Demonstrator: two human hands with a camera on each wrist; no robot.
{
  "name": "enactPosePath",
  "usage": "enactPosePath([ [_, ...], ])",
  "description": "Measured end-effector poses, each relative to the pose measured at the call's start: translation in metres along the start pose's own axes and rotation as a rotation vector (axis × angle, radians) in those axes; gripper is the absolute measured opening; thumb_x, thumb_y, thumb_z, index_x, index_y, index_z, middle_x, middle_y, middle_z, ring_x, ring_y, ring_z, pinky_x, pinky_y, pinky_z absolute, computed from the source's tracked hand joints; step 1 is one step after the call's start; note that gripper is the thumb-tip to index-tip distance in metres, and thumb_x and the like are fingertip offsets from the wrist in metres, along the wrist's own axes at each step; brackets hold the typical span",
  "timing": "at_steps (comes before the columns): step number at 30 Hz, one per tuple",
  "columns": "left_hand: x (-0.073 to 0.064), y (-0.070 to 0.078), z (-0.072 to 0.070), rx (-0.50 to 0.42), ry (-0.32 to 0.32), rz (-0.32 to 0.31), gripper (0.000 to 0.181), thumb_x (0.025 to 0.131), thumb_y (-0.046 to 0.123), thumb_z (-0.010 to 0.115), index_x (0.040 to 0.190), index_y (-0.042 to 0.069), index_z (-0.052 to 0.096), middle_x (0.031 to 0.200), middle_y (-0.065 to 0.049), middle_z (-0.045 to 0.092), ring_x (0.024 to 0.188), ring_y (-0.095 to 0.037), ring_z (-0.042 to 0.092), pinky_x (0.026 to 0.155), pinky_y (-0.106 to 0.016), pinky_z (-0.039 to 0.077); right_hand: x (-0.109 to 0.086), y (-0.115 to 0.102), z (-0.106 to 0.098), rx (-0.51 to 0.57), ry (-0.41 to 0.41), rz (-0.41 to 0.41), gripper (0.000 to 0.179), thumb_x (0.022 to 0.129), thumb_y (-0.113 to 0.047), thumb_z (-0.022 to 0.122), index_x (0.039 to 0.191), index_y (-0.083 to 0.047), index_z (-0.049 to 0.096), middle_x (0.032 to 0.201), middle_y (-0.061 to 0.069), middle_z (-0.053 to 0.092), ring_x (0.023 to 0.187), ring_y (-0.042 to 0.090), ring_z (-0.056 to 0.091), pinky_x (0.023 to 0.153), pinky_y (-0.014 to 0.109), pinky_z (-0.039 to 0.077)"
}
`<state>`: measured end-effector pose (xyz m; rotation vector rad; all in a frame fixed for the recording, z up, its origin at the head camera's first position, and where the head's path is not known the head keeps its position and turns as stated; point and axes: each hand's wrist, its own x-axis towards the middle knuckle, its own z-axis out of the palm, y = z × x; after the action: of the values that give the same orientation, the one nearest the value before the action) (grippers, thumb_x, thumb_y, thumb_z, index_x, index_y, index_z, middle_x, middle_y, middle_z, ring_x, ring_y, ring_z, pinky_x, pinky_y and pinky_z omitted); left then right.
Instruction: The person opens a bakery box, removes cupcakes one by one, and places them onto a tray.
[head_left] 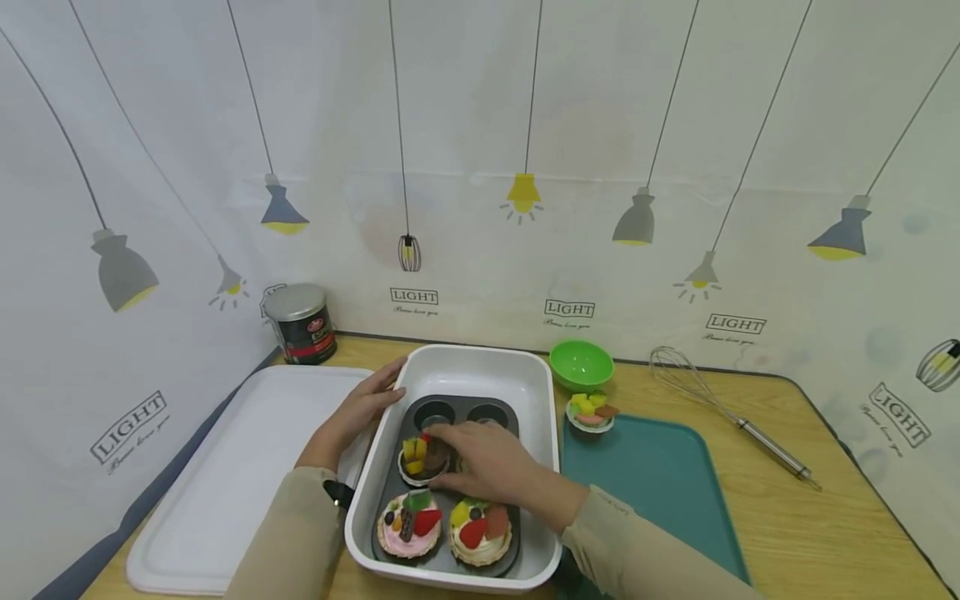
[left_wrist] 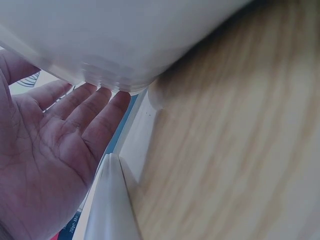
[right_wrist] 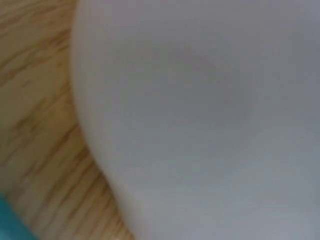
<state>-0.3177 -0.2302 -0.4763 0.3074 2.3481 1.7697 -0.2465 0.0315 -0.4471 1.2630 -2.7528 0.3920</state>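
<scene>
A white deep tray [head_left: 540, 550] holds a dark muffin tin [head_left: 405, 408]. My left hand [head_left: 369, 406] grips the tray's left rim, thumb over the edge; in the left wrist view its fingers [left_wrist: 102, 107] press against the outer wall. Inside the tray, my right hand [head_left: 491, 467] holds a chocolate toy cupcake [head_left: 415, 457] topped with yellow pieces, at the middle left cup. The cup under the palm is mostly hidden. A pink cupcake [head_left: 408, 525] and a cream cupcake [head_left: 480, 533] sit in the near cups. The right wrist view shows mainly the tray's white wall [right_wrist: 200, 125].
A flat white tray [head_left: 232, 483] lies left, a black tin can [head_left: 300, 323] behind it. To the right are a green bowl [head_left: 582, 365], another fruit-topped cupcake [head_left: 590, 412] at the edge of a teal tray [head_left: 652, 475], and a whisk [head_left: 738, 421]. A printed curtain [head_left: 480, 167] borders the table.
</scene>
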Motion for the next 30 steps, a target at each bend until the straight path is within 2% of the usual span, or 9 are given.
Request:
enactPosePath([
  [5,-0.0005,0.0013,-0.0013,0.012,0.008,-0.014,0.064,0.103,0.027,0.054,0.161,0.022,0.027,0.165,-0.008,0.026,0.150,-0.039,0.023,0.114,-0.063,0.025,0.0020,-0.0039,-0.0005,0.019,0.009,0.021,0.068,0.085,-0.060,0.072,0.141,-0.026,0.052,0.113,-0.012,0.069,0.099,0.007,0.065,0.089,0.038,0.052],
  [12,-0.0012,0.0010,-0.0027,-0.009,0.022,-0.054,0.064,0.103,0.030,0.055,0.160,0.027,0.028,0.165,-0.004,0.026,0.151,-0.032,0.021,0.116,-0.060,0.022,0.0030,-0.0059,0.0007,0.031,0.040,0.019,0.064,0.083,-0.062,0.074,0.135,-0.030,0.054,0.111,-0.015,0.068,0.099,0.007,0.064,0.092,0.041,0.050],
  [21,0.0006,-0.0008,-0.0035,-0.026,0.002,-0.017,0.065,0.103,0.027,0.053,0.161,0.022,0.025,0.165,-0.008,0.025,0.150,-0.036,0.024,0.116,-0.060,0.024,0.0019,-0.0023,0.0000,-0.016,0.100,-0.009,0.066,0.079,-0.062,0.077,0.132,-0.028,0.057,0.107,-0.017,0.070,0.100,0.010,0.062,0.101,0.041,0.045],
  [25,0.0006,-0.0014,-0.0035,-0.030,0.007,-0.024,0.064,0.103,0.027,0.054,0.161,0.024,0.027,0.165,-0.007,0.027,0.149,-0.035,0.027,0.115,-0.060,0.027,0.0014,-0.0029,-0.0016,0.041,0.123,-0.013,0.065,0.079,-0.061,0.077,0.131,-0.027,0.058,0.106,-0.014,0.070,0.094,0.007,0.062,0.090,0.033,0.050],
  [29,-0.0005,-0.0010,-0.0027,-0.033,0.007,-0.022,0.064,0.103,0.027,0.054,0.161,0.025,0.028,0.164,-0.007,0.028,0.147,-0.036,0.031,0.113,-0.060,0.031,0.0016,-0.0036,-0.0034,0.166,0.150,-0.003,0.064,0.081,-0.059,0.077,0.130,-0.022,0.060,0.107,-0.012,0.070,0.089,0.001,0.062,0.076,0.023,0.052],
  [30,-0.0008,-0.0009,-0.0023,-0.034,0.007,-0.020,0.063,0.103,0.027,0.054,0.161,0.024,0.028,0.164,-0.007,0.028,0.147,-0.036,0.032,0.112,-0.060,0.031,0.0014,-0.0037,-0.0041,0.194,0.154,0.004,0.063,0.081,-0.059,0.077,0.129,-0.020,0.060,0.108,-0.011,0.070,0.090,-0.001,0.062,0.077,0.022,0.053],
])
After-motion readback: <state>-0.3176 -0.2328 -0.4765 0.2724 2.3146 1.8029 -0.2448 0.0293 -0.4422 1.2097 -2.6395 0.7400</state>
